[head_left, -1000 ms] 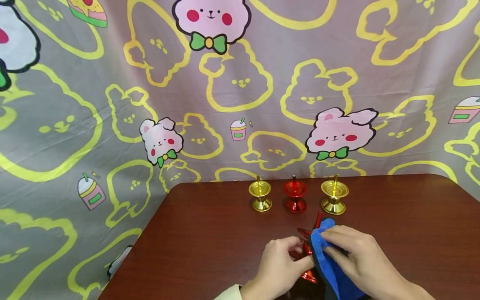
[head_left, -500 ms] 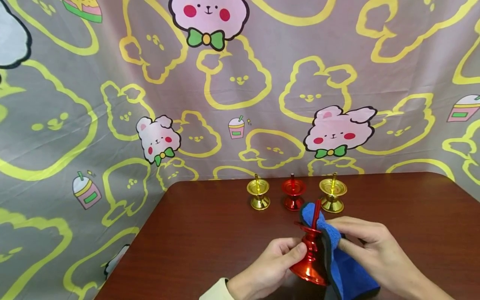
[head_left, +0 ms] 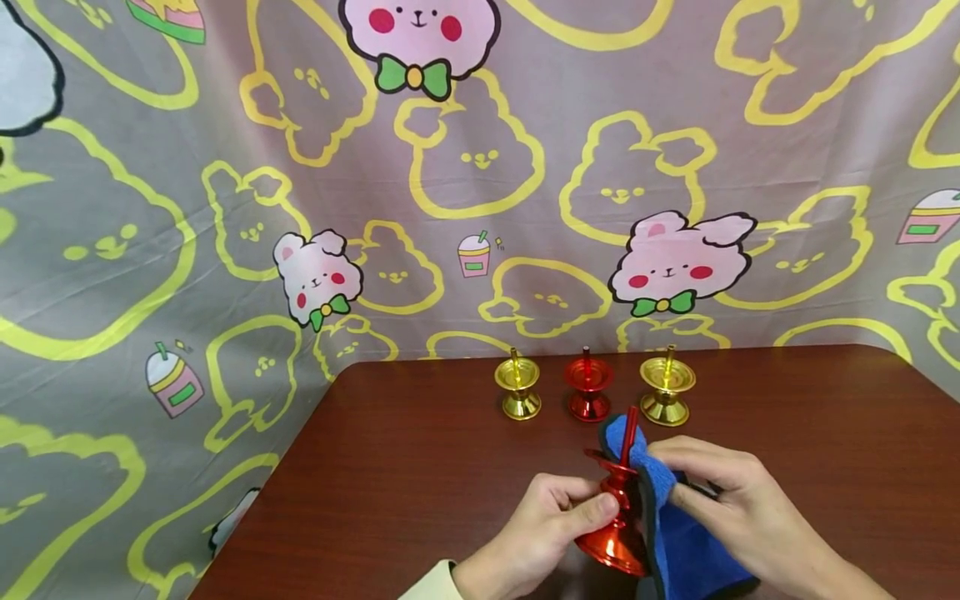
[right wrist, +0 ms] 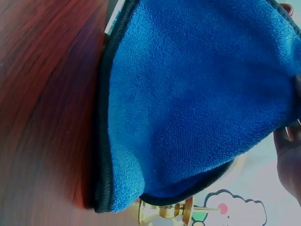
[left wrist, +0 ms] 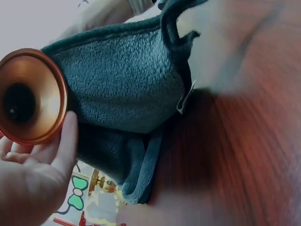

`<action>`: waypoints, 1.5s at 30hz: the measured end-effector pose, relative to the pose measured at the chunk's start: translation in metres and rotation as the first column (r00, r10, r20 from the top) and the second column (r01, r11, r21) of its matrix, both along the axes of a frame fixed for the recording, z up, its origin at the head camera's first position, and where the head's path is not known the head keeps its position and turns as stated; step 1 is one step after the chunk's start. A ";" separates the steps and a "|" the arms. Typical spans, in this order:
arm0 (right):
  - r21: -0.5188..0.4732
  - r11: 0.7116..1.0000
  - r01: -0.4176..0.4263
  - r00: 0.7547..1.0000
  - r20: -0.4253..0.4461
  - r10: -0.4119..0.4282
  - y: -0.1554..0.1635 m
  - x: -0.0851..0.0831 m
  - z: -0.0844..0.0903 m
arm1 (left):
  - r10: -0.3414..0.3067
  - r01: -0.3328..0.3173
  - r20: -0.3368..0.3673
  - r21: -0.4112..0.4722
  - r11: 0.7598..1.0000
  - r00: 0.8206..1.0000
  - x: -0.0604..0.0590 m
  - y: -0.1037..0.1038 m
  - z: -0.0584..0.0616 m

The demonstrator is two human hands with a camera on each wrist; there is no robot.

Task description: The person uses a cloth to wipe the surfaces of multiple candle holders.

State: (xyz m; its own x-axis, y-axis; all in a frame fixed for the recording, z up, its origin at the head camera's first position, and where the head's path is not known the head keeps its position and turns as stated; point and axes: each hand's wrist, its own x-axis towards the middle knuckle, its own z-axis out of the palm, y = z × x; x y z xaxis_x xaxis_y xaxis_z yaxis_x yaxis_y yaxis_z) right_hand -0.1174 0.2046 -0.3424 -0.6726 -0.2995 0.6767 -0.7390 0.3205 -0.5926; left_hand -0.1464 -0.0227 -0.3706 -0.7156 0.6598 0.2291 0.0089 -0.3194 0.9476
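We hold a red candle holder (head_left: 618,517) above the near edge of the brown table (head_left: 420,467), roughly upright and tilted slightly. Our left hand (head_left: 536,533) grips it at the narrow waist, thumb in front and fingers curled behind. In the left wrist view, the holder's round hollow base (left wrist: 30,96) faces the camera, and the fingers (left wrist: 63,146) rest against its rim.

Our right hand (head_left: 723,508) pinches a blue cloth (head_left: 675,542) and presses it against the right side of the holder. The cloth has a dark edge, wraps around the upper cup, and rises behind the thin red spike (head_left: 628,433). Its lower part hangs down toward the table. In the right wrist view, the cloth (right wrist: 197,103) fills most of the frame. Both hands are thus clamped: the left on the holder, the right on the cloth. They sit close together, one on each side of the holder.

Three more candle holders stand in a row farther back on the table, near the patterned fabric backdrop (head_left: 225,167): a gold one on the left (head_left: 517,390), a red one in the middle (head_left: 588,388), and a gold one on the right (head_left: 666,390). All three stand upright and apart from each other.
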 end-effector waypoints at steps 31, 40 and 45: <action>-0.008 0.984 0.178 0.972 0.160 -0.174 -0.015 -0.001 -0.011 | 0.363 -0.738 -0.822 -0.099 0.668 0.439 0.002 0.004 0.000; -0.003 0.989 0.145 0.920 0.368 -0.133 -0.008 -0.003 -0.006 | 0.352 -0.651 -0.701 -0.210 0.729 0.620 0.003 -0.003 0.005; -0.034 0.994 0.107 0.845 0.529 -0.073 -0.003 -0.005 0.000 | 0.355 -0.600 -0.626 -0.231 0.766 0.694 0.004 -0.005 0.004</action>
State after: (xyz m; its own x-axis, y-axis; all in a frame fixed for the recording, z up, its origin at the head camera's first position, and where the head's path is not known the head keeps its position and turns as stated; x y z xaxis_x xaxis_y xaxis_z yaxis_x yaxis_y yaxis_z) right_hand -0.1228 0.2019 -0.3422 -0.9548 -0.1908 0.2281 -0.2803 0.3218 -0.9043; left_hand -0.1422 -0.0272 -0.3665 -0.8017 0.3741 0.4662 0.5745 0.2669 0.7738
